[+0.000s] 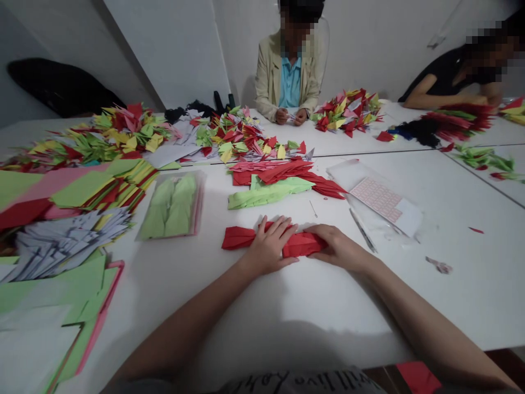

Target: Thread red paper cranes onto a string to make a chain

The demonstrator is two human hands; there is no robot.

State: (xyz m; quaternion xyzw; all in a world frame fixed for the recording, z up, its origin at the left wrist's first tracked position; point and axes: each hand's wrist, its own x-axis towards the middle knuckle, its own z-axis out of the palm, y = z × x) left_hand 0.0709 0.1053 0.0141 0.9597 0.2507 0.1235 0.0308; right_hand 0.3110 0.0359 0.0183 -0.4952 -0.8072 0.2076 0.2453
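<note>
Our left hand [268, 246] and right hand [338, 249] lie palms down, close together, with the left one's fingers spread. Our bare left forearm [176, 323] and right forearm [426, 323] slant inward.

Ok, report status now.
Left hand, right hand flat on folded red paper. Green folded paper ahead, not touching.
</note>
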